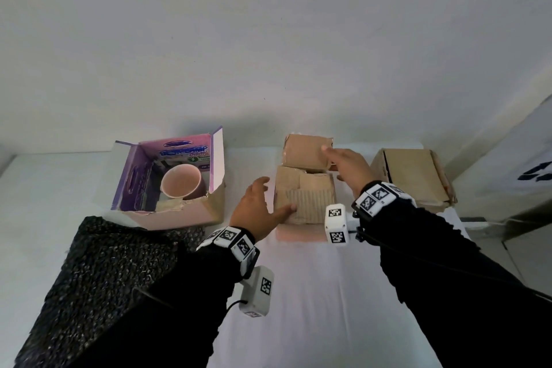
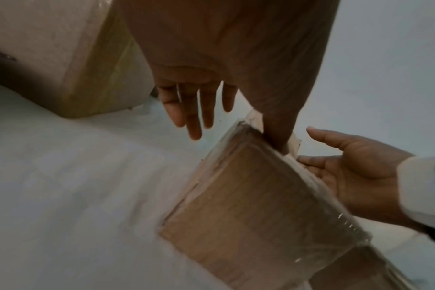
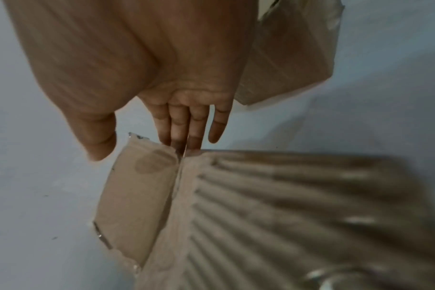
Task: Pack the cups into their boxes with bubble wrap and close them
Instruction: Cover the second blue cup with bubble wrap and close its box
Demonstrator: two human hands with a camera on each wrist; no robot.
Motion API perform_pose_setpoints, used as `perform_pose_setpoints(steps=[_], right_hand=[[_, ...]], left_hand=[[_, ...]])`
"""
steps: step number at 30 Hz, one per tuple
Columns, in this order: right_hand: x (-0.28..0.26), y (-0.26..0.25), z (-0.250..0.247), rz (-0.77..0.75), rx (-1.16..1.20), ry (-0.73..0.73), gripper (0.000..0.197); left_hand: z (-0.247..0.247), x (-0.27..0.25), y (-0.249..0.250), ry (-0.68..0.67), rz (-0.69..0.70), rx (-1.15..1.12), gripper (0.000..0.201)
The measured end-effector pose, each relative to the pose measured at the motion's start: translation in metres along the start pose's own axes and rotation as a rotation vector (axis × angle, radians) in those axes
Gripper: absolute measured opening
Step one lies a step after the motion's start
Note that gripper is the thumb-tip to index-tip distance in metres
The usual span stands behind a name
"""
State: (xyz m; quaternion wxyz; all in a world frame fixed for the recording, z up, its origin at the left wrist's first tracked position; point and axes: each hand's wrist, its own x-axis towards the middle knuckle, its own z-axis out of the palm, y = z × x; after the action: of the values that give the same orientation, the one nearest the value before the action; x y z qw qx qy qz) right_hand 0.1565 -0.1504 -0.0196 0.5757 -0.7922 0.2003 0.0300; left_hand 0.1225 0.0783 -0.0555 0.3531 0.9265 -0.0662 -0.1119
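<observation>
A brown cardboard box stands mid-table, its ribbed front flap folded down and its back flap standing up. My left hand lies at the box's left side, fingers straight and thumb resting on the ribbed flap. My right hand reaches over the box, its straight fingertips touching the back flap's edge. In the left wrist view the left hand spreads over the box's corner. A pink cup sits in an open purple box at the left. The brown box's contents are hidden.
A sheet of black bubble wrap lies at the front left, by the purple box. A second brown box, its flaps down, stands at the right near the table's edge. The white wall runs right behind the boxes.
</observation>
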Motion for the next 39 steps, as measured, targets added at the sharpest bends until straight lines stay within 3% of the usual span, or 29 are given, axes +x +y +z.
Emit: perform_pose_setpoints(steps=[1, 4, 10, 19, 24, 31, 35, 39], right_hand=[[0.003, -0.005, 0.002, -0.006, 0.033, -0.014, 0.060], [0.010, -0.026, 0.007, -0.052, 0.160, -0.017, 0.040], [0.007, -0.049, 0.005, -0.289, 0.183, -0.012, 0.010], [-0.078, 0.009, 0.007, -0.659, -0.356, -0.024, 0.012], [-0.088, 0.053, 0.011, -0.679, -0.402, 0.045, 0.010], [-0.108, 0.078, 0.014, -0.932, -0.663, 0.109, 0.018], [-0.122, 0.076, 0.013, -0.926, -0.708, 0.155, 0.018], [-0.114, 0.074, 0.024, -0.862, -0.867, 0.064, 0.051]], left_hand=[[-0.001, 0.002, 0.003, -0.049, -0.047, -0.007, 0.083], [-0.006, 0.003, 0.008, -0.150, -0.108, 0.003, 0.070], [-0.010, 0.000, 0.012, -0.194, -0.218, -0.212, 0.060], [-0.003, -0.002, 0.013, -0.171, -0.418, -0.610, 0.055], [0.005, -0.006, 0.014, -0.180, -0.463, -0.754, 0.044], [0.013, -0.011, 0.015, -0.163, -0.500, -0.866, 0.037], [0.014, -0.016, 0.014, -0.150, -0.476, -0.860, 0.032], [0.015, -0.025, 0.012, -0.118, -0.417, -0.760, 0.020]])
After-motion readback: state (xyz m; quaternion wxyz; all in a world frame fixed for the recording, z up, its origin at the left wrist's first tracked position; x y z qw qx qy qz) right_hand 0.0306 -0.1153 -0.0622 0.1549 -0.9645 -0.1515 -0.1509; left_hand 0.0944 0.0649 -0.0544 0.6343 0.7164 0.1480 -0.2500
